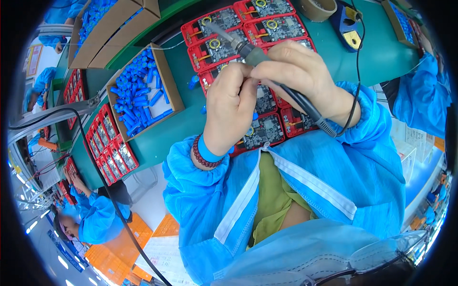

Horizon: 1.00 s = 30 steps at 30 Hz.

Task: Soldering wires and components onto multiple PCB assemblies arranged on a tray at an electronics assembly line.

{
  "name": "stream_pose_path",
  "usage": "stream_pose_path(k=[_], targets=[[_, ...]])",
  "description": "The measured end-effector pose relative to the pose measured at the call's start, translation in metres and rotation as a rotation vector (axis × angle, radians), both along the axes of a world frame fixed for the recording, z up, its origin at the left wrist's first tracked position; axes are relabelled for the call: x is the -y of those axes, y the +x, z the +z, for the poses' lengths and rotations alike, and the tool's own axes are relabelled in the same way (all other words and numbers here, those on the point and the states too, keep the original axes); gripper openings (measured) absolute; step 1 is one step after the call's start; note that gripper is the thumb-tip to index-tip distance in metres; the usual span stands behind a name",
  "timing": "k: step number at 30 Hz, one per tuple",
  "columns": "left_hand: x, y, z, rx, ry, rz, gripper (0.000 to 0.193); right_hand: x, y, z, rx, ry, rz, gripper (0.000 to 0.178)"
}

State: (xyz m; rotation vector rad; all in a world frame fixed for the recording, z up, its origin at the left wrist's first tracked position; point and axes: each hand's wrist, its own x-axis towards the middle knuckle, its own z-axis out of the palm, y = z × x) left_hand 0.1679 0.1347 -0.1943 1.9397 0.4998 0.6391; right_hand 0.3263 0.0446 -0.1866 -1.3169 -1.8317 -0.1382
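Note:
My right hand (pixel 305 71) is closed round a soldering iron (pixel 254 54), whose metal tip points to the far left above the boards. My left hand (pixel 226 107) is closed in a pinch, its fingertips meeting those of the right hand; whatever lies between them is hidden. Beneath both hands sit red trays (pixel 192 37) of dark circuit boards (pixel 280 29), several bearing yellow rings. Part of the trays is covered by my hands. A loose blue cylindrical part (pixel 193 82) lies beside the trays, left of my left hand.
A cardboard box (pixel 175 93) of blue cylinders stands on the green table (pixel 377 64) to the left. More red trays (pixel 112 145) lie beyond it. A soldering iron stand with yellow sponge (pixel 352 40) is at far right. A black cable (pixel 361 43) loops by my right wrist. Co-workers sit nearby.

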Motion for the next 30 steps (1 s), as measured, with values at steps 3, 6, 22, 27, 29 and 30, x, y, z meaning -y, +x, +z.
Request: stream_pose_path(k=[3, 6, 22, 27, 29, 30], targets=[[0.001, 0.001, 0.0, 0.011, 0.077, 0.004, 0.005, 0.0, 0.0, -0.004, -0.094, -0.017, 0.012, 0.034], [0.002, 0.004, 0.002, 0.049, 0.107, 0.009, 0.006, 0.002, 0.001, -0.003, -0.138, -0.057, 0.036, 0.033], [-0.09, -0.032, -0.011, 0.098, 0.153, 0.345, 0.01, -0.047, 0.176, 0.091, -0.238, 0.079, -0.552, 0.018], [-0.106, -0.04, -0.021, -0.002, 0.133, 0.406, 0.008, -0.061, 0.22, 0.079, -0.079, 0.162, -0.519, 0.015], [-0.11, -0.039, -0.028, -0.032, 0.086, 0.408, 0.007, -0.052, 0.204, 0.081, -0.283, 0.196, -0.455, 0.015], [-0.109, -0.037, -0.028, -0.032, 0.165, 0.392, 0.008, -0.05, 0.194, 0.076, -0.405, 0.232, -0.414, 0.016]])
